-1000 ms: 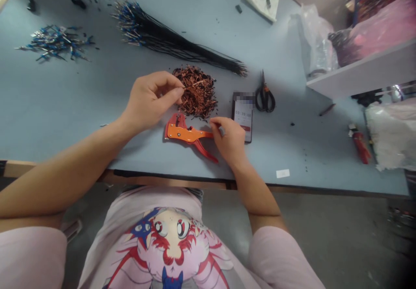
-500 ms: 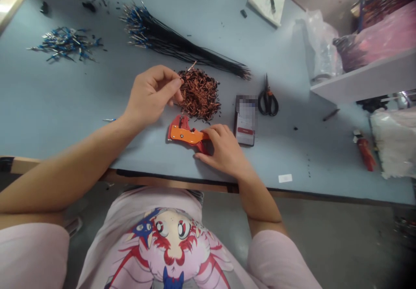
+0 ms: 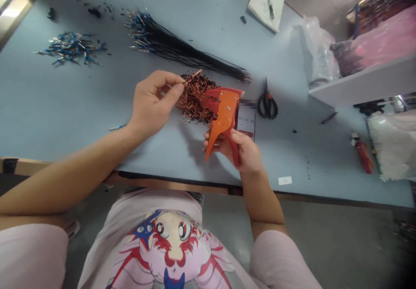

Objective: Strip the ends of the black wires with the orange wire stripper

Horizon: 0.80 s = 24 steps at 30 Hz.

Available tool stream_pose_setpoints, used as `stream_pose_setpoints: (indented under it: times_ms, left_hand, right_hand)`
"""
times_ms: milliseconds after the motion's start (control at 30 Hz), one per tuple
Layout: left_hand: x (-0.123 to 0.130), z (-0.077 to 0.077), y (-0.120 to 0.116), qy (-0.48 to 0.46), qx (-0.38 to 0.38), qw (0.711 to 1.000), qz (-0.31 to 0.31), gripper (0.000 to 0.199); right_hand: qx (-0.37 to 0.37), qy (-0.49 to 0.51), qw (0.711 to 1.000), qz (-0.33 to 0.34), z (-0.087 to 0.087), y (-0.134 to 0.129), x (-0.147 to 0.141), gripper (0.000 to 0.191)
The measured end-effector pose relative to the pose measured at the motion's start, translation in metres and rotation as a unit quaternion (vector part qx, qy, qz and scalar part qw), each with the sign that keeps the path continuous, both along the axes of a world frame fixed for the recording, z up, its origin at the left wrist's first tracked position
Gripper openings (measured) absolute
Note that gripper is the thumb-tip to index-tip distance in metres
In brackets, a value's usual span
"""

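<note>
Okay so the setup here is pretty straightforward: the left hand (image 3: 152, 103) is pinching a short copper-coloured wire piece (image 3: 192, 76) between thumb and index finger, holding it just above a big heap of similar wire pieces (image 3: 195, 100). The right hand (image 3: 246, 151) is wrapping around the red handles of an orange wire stripper (image 3: 224, 115), tilting the tool up off the light blue table (image 3: 81, 107), with its jaw end sitting right over the edge of the heap. Just past the stripper, a phone (image 3: 247, 122) is lying on the table with a timer on its screen, and a pair of black-handled scissors (image 3: 267, 103) is lying right beside it. Behind the heap, a long bundle of black wires (image 3: 182, 50) is stretching across the table, its blue-and-silver terminals fanning out at one end. Further left, a loose pile of blue-and-silver terminals (image 3: 71, 48) is sitting by itself. Over on the right, a clear plastic bag (image 3: 320, 50) is slumping against a white shelf (image 3: 364, 81), while a small red object (image 3: 364, 157) is lying near a fluffy white bag (image 3: 394, 146). The person is wearing a pink cartoon T-shirt (image 3: 172, 241).
</note>
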<state>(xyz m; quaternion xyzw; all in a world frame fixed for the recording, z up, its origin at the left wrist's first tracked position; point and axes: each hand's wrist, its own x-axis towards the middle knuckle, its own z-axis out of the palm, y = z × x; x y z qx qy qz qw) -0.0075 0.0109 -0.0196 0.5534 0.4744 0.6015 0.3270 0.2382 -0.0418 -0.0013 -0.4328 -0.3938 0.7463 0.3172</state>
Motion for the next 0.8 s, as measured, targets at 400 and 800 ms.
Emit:
stream_pose_setpoints:
  times_ms: [400,800]
  left_hand:
    - [0.013,0.003,-0.017,-0.035,-0.078,0.991,-0.104,0.012]
    - [0.017,-0.001,-0.018,-0.067,-0.09,0.985,-0.134,0.012]
  right_hand:
    - [-0.11,0.133,0.984,0.049,0.003,-0.008,-0.009,0.049]
    - [-0.115,0.129,0.982,0.079,0.001,-0.009,-0.01,0.049]
